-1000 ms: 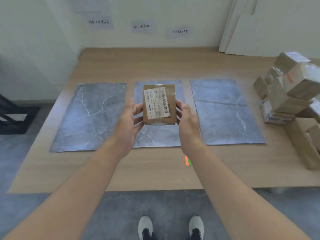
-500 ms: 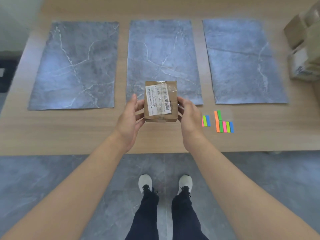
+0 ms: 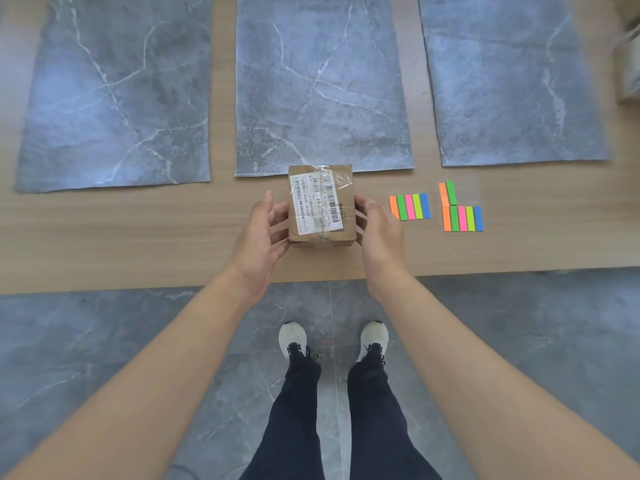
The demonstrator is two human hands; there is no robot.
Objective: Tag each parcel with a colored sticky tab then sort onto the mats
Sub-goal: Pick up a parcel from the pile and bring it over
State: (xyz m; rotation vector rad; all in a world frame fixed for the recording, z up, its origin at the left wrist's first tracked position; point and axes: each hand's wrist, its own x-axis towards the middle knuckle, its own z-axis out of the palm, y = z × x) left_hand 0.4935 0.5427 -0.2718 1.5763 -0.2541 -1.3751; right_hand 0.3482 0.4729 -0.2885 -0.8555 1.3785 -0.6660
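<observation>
Parcel (image 3: 322, 206) has shifted toward the person since half a second ago. It then overlapped the near strip of the middle mat (image 3: 322, 81); now only its far edge meets that mat's near border. The view has tipped further down, so more floor and legs are visible.

Parcel: brown cardboard, taped, white barcode label facing up. It lies over the bare worktop (image 3: 138, 230) in front of the middle mat. Cannot tell whether it rests on the wood or hangs just above it.

Left hand (image 3: 263, 233): at the parcel's left side, fingers spread and nearly straight, tips against the side face, thumb raised beside the top edge.
Right hand (image 3: 379, 233): mirrors it on the right side, extended fingers touching the side face.

Left mat (image 3: 114, 91) and right mat (image 3: 512, 77) flank the middle one; all three are grey with marble veining.

Sticky tabs on the worktop, right of the right hand:
- near set (image 3: 410, 206), just beside the hand: orange, green, pink, lime, blue, side by side.
- far set (image 3: 462, 218): the same five colours, plus an orange and a green strip above its left end.

Blurred cardboard boxes (image 3: 630, 64) are at the right frame edge. White shoes (image 3: 292, 339) stand on the grey floor below.
</observation>
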